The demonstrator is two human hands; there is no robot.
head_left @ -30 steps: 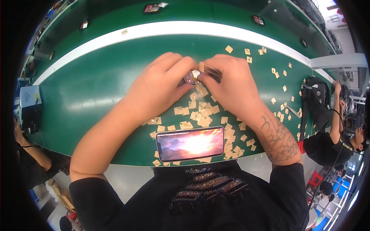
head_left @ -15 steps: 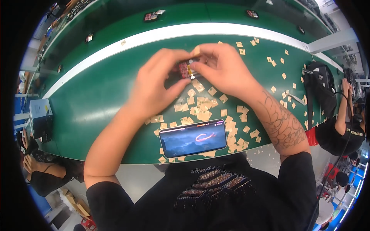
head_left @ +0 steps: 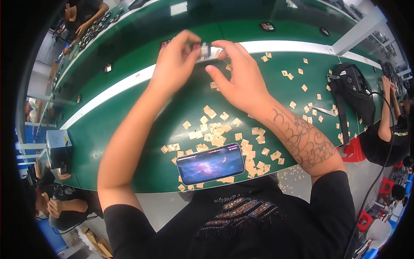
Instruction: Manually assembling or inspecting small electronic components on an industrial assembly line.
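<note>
My left hand (head_left: pixel 177 62) is raised over the white rail at the table's far side, its fingers closed on a small dark device (head_left: pixel 203 49) with a silver part. The device is blurred, so its kind is unclear. My right hand (head_left: pixel 239 75) is just to the right of it, with thumb and fingers spread apart. A tan paper square (head_left: pixel 217 53) shows by its fingertips; whether it sticks to a finger I cannot tell. Many more tan squares (head_left: pixel 217 129) are scattered over the green table (head_left: pixel 129 142). A phone (head_left: pixel 210 164) with a lit screen lies near the front edge.
Beyond the white rail (head_left: pixel 276 45) runs a green strip carrying several small devices (head_left: pixel 267 26). Tweezers (head_left: pixel 323 111) and a black bag (head_left: pixel 355 88) lie on the right. A white-and-black box (head_left: pixel 59 149) is at the left end. Other people sit at both sides.
Both hands have moved away from me toward the rail. My left hand carries the device there, while my right hand has come off it and spread its fingers. The view has shifted slightly.
</note>
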